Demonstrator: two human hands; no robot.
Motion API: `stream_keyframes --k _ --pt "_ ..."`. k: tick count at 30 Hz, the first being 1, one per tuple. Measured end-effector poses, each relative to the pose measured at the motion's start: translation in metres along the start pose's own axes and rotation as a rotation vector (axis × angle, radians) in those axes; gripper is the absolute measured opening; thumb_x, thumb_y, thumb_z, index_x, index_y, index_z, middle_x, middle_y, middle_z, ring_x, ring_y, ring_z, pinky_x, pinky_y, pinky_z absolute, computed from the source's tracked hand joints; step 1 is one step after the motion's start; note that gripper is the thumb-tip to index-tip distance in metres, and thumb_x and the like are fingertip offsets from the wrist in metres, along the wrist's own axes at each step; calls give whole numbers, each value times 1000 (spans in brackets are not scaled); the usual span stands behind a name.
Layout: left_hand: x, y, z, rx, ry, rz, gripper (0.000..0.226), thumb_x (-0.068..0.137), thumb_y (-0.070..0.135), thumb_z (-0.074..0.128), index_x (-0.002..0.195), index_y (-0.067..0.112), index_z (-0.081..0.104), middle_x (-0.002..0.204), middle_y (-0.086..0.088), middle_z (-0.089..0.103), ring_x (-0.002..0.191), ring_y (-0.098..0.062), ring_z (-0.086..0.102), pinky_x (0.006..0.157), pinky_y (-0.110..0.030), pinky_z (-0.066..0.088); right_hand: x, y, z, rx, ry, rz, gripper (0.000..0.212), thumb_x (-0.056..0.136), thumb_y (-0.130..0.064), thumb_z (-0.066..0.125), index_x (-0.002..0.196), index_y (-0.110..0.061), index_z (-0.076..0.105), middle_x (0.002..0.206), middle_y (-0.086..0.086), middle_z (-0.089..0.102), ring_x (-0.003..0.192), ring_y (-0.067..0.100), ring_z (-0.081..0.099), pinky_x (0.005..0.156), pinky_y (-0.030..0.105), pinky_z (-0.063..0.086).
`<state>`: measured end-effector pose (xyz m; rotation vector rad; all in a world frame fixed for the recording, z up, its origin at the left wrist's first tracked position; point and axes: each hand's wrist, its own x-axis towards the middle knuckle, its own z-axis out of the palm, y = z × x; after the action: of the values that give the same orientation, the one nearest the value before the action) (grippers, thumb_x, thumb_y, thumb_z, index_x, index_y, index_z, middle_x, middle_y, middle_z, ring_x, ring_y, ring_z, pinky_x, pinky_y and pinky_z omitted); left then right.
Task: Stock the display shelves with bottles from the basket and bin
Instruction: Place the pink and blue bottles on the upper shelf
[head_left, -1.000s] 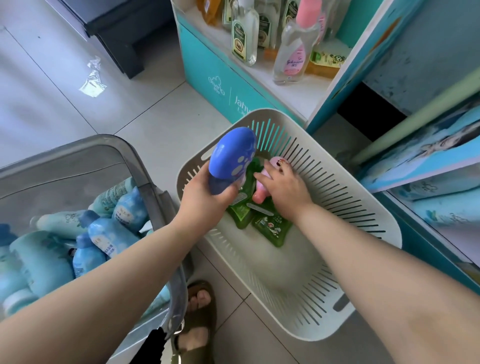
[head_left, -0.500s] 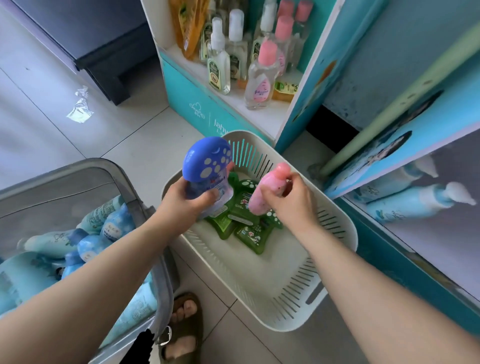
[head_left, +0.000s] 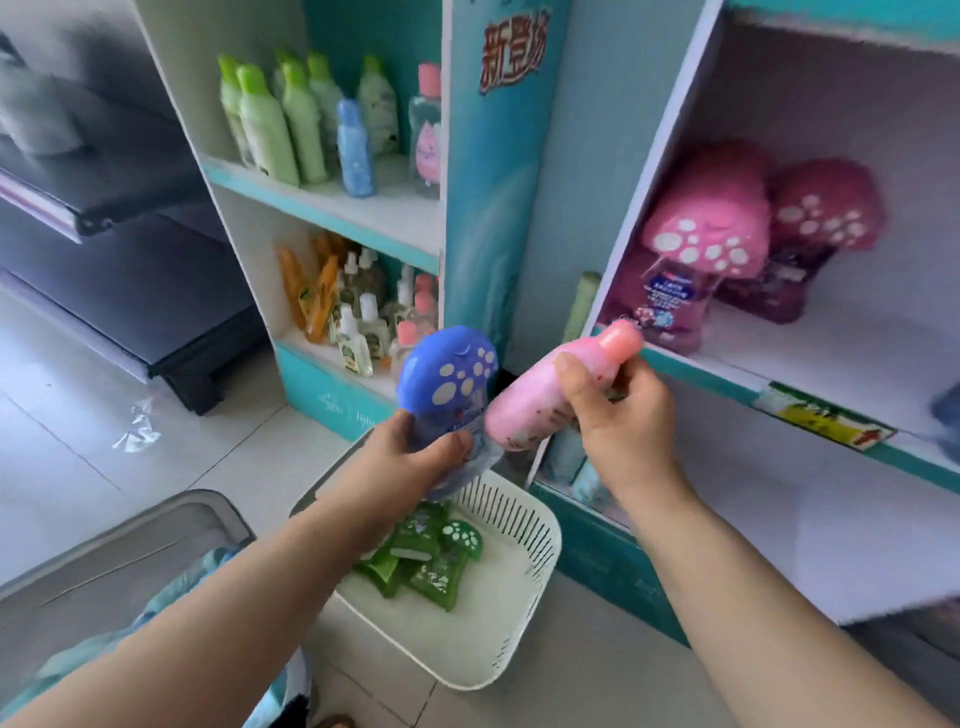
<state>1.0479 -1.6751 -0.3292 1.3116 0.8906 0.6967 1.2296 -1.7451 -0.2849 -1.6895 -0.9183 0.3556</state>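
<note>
Blue bottle (head_left: 447, 376) and pink bottle (head_left: 524, 410) lifted (above basket (head_left: 551, 540)).

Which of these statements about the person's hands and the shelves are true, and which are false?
1. The left hand holds a blue mushroom-capped bottle. True.
2. The right hand holds a green bottle. False: it grips a pink bottle.
3. Green bottles lie in the white basket. True.
4. The pink mushroom-capped bottles stand on the floor. False: they stand on a shelf of the right-hand unit.
</note>
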Motion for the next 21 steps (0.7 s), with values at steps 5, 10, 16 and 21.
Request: stream_keyframes --k 5,10,16,21 --pt "-20 62 46 -111 8 76 42 77 28 74 113 12 61 107 -8 71 94 -21 68 81 -37 55 -1 -56 -47 62 59 -61 66 65 -75 64 107 -25 58 97 -5 67 89 11 64 75 25 48" --pt "-34 111 89 -192 -51 161 28 85 20 64 112 15 61 99 -2 73 87 -21 69 74 -39 56 -5 -85 -87 9 -52 -114 48 66 -57 71 100 -24 62 92 -6 70 83 10 65 77 31 53" --pt "-34 155 116 -209 -63 219 19 87 20 63 105 20 63 97 0 73 89 -24 68 80 -46 54 12 -122 -133 37 63 -209 34 66 -46 79 89 -31 60 86 -11 69 73 -2 63 65 19 48" --pt "-18 202 117 -162 -49 329 22 86 24 66 108 23 62 101 0 73 95 -22 69 84 -43 55 51 -185 -176 11 248 -355 46 66 -48 78 100 -23 59 92 -9 66 81 10 63 72 32 54"
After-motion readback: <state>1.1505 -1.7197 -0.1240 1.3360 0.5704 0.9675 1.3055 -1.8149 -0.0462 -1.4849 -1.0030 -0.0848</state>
